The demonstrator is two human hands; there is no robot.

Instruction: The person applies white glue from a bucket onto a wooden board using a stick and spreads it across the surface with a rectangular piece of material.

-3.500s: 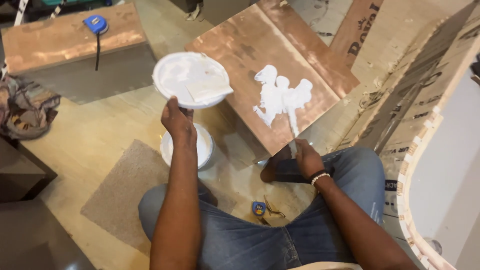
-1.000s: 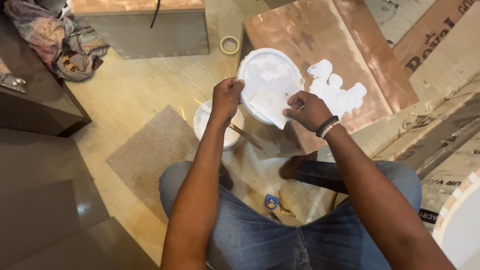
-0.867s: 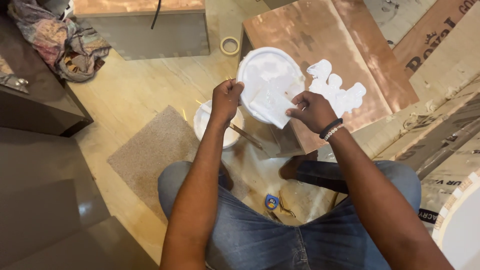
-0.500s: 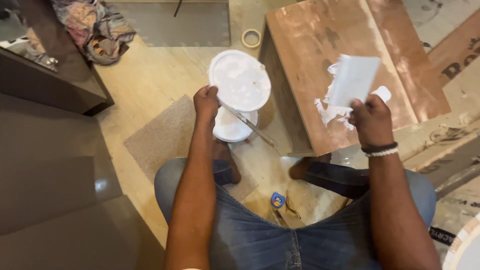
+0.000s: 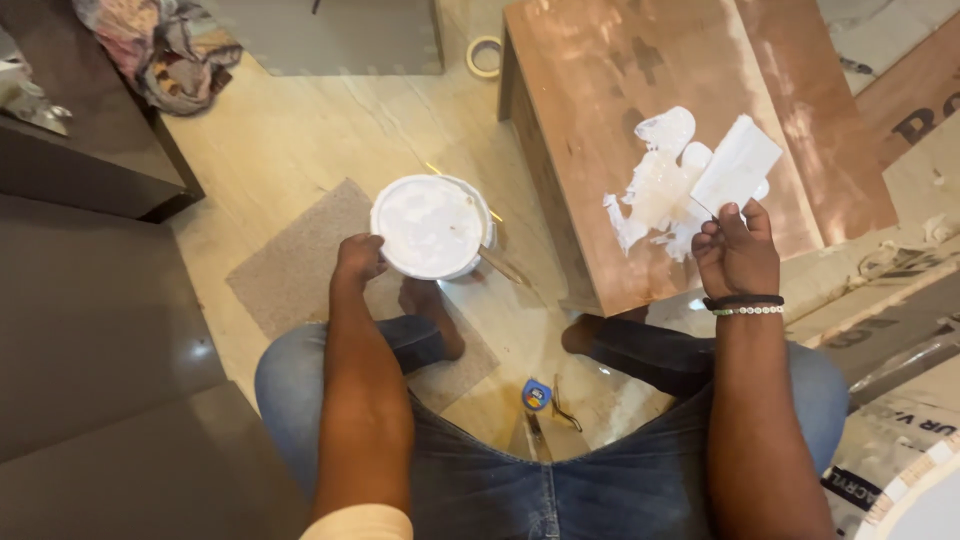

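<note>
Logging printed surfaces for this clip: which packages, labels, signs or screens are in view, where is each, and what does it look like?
Cardboard sheet: upper right, beside the wooden panel; flat, brown, large dark lettering partly cut off.
Printed sheeting: floor at lower right, pale grey-white with dark lettering and a small black label.
Tub: held by the left hand; round, white, no label visible.
No signs or screens.

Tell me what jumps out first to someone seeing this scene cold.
The white smear of putty on the brown wooden panel at upper right draws the eye first. Just above it the right hand holds a flat white scraper coated in the same paste. At centre, the left hand grips the rim of a round white tub of paste, over the pale floor.
</note>
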